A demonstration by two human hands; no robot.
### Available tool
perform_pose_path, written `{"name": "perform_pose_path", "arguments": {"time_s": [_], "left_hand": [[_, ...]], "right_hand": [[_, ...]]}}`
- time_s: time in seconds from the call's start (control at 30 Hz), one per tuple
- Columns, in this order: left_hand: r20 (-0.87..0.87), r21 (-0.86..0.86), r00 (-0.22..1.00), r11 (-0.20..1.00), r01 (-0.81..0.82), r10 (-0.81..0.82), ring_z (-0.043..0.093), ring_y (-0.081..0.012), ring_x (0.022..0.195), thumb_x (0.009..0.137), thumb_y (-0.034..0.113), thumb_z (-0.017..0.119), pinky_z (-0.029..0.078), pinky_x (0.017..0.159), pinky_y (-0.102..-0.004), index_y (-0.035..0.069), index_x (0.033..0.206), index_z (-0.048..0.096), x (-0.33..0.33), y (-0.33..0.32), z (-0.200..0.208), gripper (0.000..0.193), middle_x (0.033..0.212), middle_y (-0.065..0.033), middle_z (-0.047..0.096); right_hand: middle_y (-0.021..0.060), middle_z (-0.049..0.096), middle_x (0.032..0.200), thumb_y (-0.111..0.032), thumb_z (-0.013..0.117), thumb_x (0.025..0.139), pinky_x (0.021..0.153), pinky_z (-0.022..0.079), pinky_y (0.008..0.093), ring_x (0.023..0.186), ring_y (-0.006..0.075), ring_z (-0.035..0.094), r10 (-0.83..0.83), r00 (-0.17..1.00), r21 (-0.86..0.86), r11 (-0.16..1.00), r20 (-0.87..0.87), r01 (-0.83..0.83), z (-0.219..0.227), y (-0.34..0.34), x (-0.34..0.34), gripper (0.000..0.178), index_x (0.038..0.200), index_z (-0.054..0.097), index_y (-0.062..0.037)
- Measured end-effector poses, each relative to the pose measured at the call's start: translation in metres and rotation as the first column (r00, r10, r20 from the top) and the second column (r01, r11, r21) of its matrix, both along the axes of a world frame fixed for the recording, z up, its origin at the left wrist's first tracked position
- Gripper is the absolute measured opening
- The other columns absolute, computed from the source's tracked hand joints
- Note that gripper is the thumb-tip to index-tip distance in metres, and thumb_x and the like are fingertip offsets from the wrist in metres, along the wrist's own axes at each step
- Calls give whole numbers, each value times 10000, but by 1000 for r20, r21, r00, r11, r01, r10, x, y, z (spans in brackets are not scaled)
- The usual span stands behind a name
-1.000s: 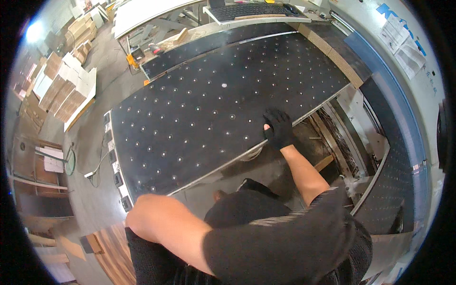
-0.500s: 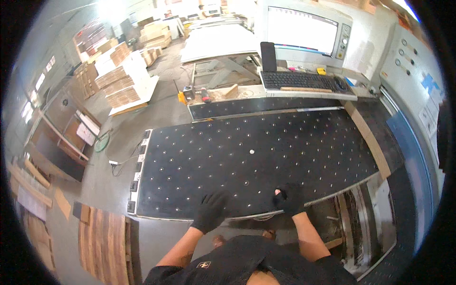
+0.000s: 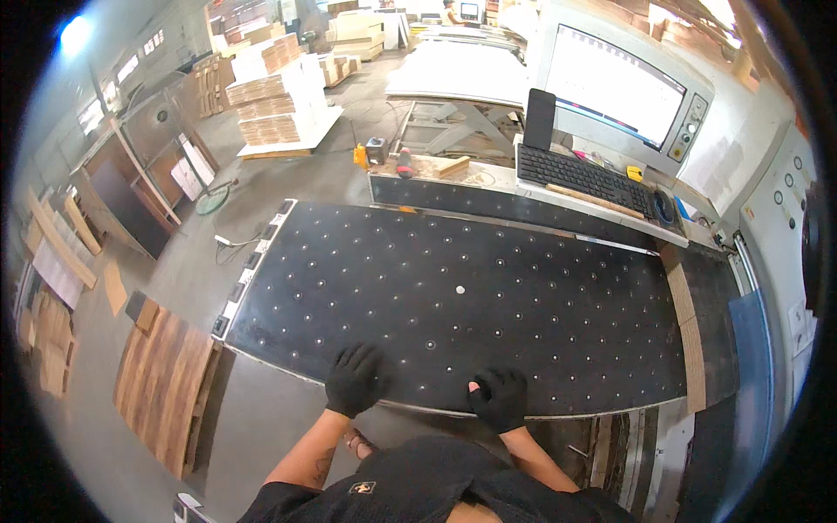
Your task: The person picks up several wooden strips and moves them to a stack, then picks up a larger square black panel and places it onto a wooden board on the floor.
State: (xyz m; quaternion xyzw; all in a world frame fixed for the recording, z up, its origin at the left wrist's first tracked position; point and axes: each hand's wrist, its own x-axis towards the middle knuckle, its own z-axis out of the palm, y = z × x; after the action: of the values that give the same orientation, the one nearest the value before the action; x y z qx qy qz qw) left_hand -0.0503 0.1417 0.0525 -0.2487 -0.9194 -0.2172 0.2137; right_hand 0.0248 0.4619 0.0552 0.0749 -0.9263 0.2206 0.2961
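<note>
Both my hands wear black gloves and reach the near edge of a black table dotted with small pale studs. My left hand lies over the near edge, left of the middle, palm down with its fingers extended and nothing in it. To the right, my right hand rests by the same edge. Its fingers are slightly bent, the thumb stands apart with a bare tip showing, and no object appears in it. Undersides of both hands are hidden.
A keyboard and monitor stand beyond the table at the right. Wood-grain boards are stacked at the left, near a stack of panels farther back. A brown strip crosses the table's right end.
My view has turned and shifted, so the monitor and table sit differently. My right hand has moved left along the near edge, closer to my left hand, which stays by the edge.
</note>
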Motion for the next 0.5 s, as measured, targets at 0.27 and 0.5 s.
{"name": "perform_pose_path", "arguments": {"time_s": [0.27,0.5], "left_hand": [[15,11,1000,1000,23,-24,611,-382,1198,820,308,757,437,1054,-538,107,1175,683,-2,-6,-2,414,1276,-142,671],[5,24,993,993,115,-116,591,-402,1229,813,319,758,431,1060,-556,107,1176,692,-2,-18,1,425,1285,-166,657]], "right_hand": [[97,687,948,-267,731,821,857,459,475,898,336,634,20,979,-56,998,201,-9,4,-5,0,228,1000,710,-126],[107,680,908,-258,721,823,808,467,485,839,346,632,-108,987,69,993,119,100,-4,-11,1,208,963,704,-105]]}}
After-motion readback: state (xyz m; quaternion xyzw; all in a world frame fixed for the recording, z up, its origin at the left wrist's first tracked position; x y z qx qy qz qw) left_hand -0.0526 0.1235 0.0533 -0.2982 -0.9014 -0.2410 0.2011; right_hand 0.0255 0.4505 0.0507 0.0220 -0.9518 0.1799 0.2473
